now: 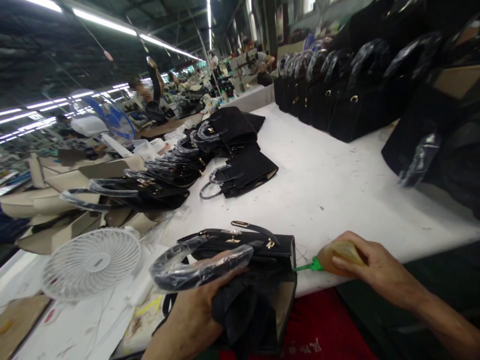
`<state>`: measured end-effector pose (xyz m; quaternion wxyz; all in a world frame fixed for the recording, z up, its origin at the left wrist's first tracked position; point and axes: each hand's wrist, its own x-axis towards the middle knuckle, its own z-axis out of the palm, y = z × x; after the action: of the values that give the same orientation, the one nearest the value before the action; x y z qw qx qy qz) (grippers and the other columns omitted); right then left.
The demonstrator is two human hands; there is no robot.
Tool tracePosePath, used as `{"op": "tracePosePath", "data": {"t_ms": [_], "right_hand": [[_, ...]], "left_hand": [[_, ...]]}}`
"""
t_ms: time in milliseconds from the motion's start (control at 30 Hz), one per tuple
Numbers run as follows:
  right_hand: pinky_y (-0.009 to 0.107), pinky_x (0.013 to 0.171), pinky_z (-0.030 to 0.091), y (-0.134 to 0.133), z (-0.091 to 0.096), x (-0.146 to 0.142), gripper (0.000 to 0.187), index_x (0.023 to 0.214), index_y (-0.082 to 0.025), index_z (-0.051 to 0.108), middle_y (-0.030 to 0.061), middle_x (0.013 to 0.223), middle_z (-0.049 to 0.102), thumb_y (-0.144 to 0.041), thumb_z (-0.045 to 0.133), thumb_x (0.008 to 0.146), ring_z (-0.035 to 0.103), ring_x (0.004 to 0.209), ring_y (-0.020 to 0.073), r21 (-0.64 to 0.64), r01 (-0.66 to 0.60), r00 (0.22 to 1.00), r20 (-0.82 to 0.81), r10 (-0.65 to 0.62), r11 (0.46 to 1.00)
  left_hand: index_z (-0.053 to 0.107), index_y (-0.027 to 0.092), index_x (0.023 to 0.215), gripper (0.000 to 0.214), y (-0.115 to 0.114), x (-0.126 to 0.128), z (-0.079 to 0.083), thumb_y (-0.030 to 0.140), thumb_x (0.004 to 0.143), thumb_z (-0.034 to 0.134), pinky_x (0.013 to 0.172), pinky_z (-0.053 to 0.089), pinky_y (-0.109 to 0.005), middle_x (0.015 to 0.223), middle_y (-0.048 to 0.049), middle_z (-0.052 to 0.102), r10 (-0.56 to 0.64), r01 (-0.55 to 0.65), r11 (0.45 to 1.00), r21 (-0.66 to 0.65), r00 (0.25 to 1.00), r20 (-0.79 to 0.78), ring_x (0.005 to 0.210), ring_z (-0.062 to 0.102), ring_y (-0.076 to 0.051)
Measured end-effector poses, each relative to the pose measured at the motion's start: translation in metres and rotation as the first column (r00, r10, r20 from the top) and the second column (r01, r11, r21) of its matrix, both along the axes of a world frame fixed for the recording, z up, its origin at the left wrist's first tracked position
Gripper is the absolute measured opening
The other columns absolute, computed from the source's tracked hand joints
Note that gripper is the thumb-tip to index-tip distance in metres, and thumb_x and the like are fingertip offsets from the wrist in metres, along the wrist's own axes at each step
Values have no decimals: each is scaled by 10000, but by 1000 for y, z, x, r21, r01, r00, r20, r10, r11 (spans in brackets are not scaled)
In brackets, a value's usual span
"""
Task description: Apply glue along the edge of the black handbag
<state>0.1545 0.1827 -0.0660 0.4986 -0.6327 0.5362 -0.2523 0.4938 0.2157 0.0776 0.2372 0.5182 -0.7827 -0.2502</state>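
Observation:
A black handbag (262, 250) with gold-coloured fittings lies on its side at the table's near edge, its plastic-wrapped handle (202, 270) pointing left. My left hand (198, 310) reaches under that handle and grips the bag, its fingertips hidden behind the handle and black fabric. In my right hand (356, 255) is a squeeze bottle (339, 257) of amber liquid, fingers wrapped round it. The bottle's green nozzle (309, 266) points left, its tip at the bag's right edge; whether it touches I cannot tell.
A white round fan (93, 262) stands at the left. More black handbags lie in a pile (168, 170) beyond it, with one (243, 172) at mid-table. Several upright bags (337, 95) line the white table's (318, 185) far right. A blue fan (116, 120) and a person (152, 90) are farther back.

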Motion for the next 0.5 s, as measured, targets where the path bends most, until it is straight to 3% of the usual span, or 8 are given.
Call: {"op": "tracePosePath", "data": {"t_ms": [100,200,267,400,500], "right_hand": [[316,692,454,5,1,1,430,934,-242,635,-6,812,660,-669,587,931,603,764,206,-14,-8,1000,-1,8,1000],[323,728,479,8,-1,3,387,1013,-254,670,7,899,720,-628,621,928,650,820,221,-104,69,996,-44,-74,992],[322,743,495,9,-1,4,366,1060,-261,680,11,948,740,-601,637,930,670,848,224,-172,102,993,-35,-109,980],[311,724,510,12,5,6,264,1033,-271,689,5,923,736,-511,585,994,676,810,204,-189,-61,998,-34,55,980],[324,742,514,15,12,7,243,1059,-277,695,11,956,738,-482,582,997,685,817,209,-297,-16,999,-52,0,955]], "left_hand": [[720,254,826,68,7,-2,0,302,830,674,619,564,-234,786,-5,744,42,-40,998,38,997,-61,683,677,-179],[557,211,648,429,13,-5,-5,477,983,531,440,452,-202,603,-2,583,125,-102,982,157,982,-141,524,520,-137],[486,202,620,525,17,-5,-10,563,1002,482,429,411,-197,598,-3,508,167,-126,970,207,967,-190,526,460,-126],[503,200,664,508,22,0,-18,577,1004,490,475,408,-206,655,-9,511,128,-89,975,204,974,-186,572,464,-131],[526,204,699,492,23,3,-21,555,1033,442,473,400,-211,662,-5,517,62,-43,991,125,986,-152,560,462,-131]]}}
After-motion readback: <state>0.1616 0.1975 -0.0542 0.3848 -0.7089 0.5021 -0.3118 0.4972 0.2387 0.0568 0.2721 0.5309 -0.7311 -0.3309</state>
